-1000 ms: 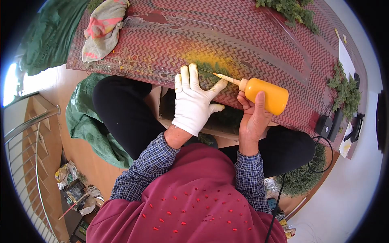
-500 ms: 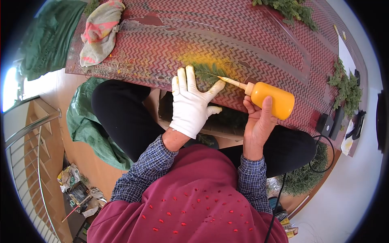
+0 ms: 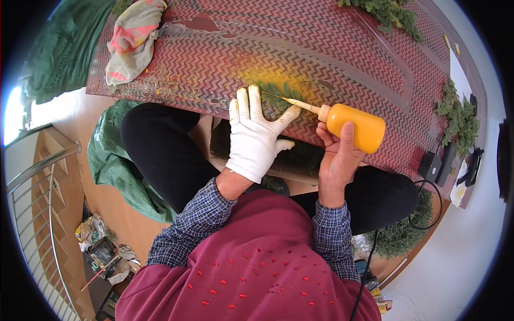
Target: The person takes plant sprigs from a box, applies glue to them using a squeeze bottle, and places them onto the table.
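Observation:
My left hand [image 3: 251,142] wears a white glove with yellow-stained fingertips. Its fingers are spread and lie at the left and lower side of a green leafy sprig [image 3: 280,92] on the table; whether they press on its stem is hidden. Bare, my right hand [image 3: 340,160] grips a yellow squeeze bottle [image 3: 357,128] with a long pale nozzle. The bottle is tilted on its side, and the nozzle's thin tip reaches left over the sprig, near the gloved fingers. Yellow colour [image 3: 278,75] is scattered on the patterned cover around the sprig.
A stained cloth [image 3: 136,40] lies at the table's left. More greenery rests at the far edge [image 3: 385,16] and the right side [image 3: 458,117], by black boxes [image 3: 430,165]. An open box [image 3: 300,158] stands beneath the table edge, between the knees.
The squeeze bottle and my right hand have shifted slightly left, carrying the nozzle tip along the sprig towards the gloved fingers. My left hand is almost still.

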`<state>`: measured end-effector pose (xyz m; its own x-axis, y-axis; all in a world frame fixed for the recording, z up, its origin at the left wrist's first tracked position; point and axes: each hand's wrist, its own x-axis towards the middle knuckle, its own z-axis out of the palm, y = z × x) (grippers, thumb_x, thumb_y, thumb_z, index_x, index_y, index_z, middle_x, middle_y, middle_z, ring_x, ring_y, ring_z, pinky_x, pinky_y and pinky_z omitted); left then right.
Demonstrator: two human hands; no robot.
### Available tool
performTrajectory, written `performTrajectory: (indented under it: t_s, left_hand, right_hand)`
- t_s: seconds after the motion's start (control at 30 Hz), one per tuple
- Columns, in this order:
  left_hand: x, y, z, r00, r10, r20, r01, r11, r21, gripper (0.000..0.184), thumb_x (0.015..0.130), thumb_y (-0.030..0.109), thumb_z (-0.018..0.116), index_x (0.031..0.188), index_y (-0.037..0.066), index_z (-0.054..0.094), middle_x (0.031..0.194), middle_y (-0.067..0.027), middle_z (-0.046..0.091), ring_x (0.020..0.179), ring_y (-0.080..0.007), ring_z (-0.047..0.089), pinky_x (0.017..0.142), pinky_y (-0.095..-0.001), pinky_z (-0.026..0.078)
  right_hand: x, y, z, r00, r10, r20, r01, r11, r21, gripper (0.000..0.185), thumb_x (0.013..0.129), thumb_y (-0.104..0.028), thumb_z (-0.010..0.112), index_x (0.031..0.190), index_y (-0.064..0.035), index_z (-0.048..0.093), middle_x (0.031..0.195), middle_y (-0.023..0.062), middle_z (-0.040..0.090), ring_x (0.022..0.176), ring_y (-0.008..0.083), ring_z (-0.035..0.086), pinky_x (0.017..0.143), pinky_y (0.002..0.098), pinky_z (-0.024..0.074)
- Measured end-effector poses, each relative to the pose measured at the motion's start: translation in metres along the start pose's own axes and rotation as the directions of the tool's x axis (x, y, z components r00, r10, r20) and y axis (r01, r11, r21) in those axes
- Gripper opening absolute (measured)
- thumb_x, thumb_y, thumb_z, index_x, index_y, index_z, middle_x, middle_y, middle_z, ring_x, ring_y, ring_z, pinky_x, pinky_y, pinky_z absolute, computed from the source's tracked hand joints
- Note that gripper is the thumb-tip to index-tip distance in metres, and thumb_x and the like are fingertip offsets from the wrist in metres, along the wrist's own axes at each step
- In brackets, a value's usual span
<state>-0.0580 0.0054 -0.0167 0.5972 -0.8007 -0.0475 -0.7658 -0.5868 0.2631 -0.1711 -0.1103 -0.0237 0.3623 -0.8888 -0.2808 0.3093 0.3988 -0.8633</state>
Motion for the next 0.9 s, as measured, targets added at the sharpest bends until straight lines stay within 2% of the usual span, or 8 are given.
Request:
performTrajectory:
  t_s: [0.1,0.33,0.4,0.9]
  left_hand:
    - [0.0,0.001,-0.002,1.0,0.002,0.015,-0.002,1.0,0.011,0.075,0.065,0.047,0.078,0.134,0.043,0.05,0.146,-0.0361,0.026,0.136,-0.0514,0.024,0.111,-0.057,0.021]
    - [0.0,0.0,0.003,1.0,0.008,-0.003,-0.008,0.999,0.031,0.077,0.062,0.048,0.079,0.133,0.045,0.051,0.146,-0.0349,0.028,0.137,-0.0509,0.024,0.112,-0.0564,0.019]
    - [-0.001,0.0,0.001,0.999,0.026,0.025,-0.027,0.998,0.051,0.076,0.067,0.048,0.077,0.137,0.043,0.048,0.147,-0.0367,0.024,0.136,-0.0527,0.023,0.112,-0.0569,0.02]
    - [-0.001,-0.003,-0.001,0.997,0.06,0.048,-0.064,0.995,0.077,0.076,0.069,0.049,0.075,0.139,0.044,0.045,0.147,-0.038,0.022,0.137,-0.0532,0.022,0.112,-0.0566,0.018]
  right_hand:
    - [-0.001,-0.005,-0.006,0.999,0.01,-0.039,-0.007,0.998,0.056,0.032,0.091,-0.015,0.066,0.117,0.0012,0.055,0.103,0.0141,0.066,0.08,0.0248,0.069,0.067,0.0333,0.0617]
    - [0.001,-0.009,-0.019,0.996,-0.016,-0.084,0.02,0.999,0.048,0.032,0.091,-0.015,0.066,0.117,0.0009,0.055,0.104,0.0144,0.066,0.08,0.0254,0.069,0.067,0.0335,0.062]
    - [0.001,-0.01,-0.021,0.996,-0.014,-0.089,0.019,0.998,0.056,0.033,0.091,-0.014,0.066,0.118,0.0008,0.055,0.105,0.0144,0.065,0.08,0.0252,0.069,0.067,0.0334,0.062]
    - [0.004,-0.018,-0.031,0.996,-0.01,-0.084,0.016,0.998,0.067,0.031,0.092,-0.017,0.065,0.115,0.001,0.057,0.101,0.0136,0.067,0.078,0.0241,0.069,0.067,0.0319,0.0616]
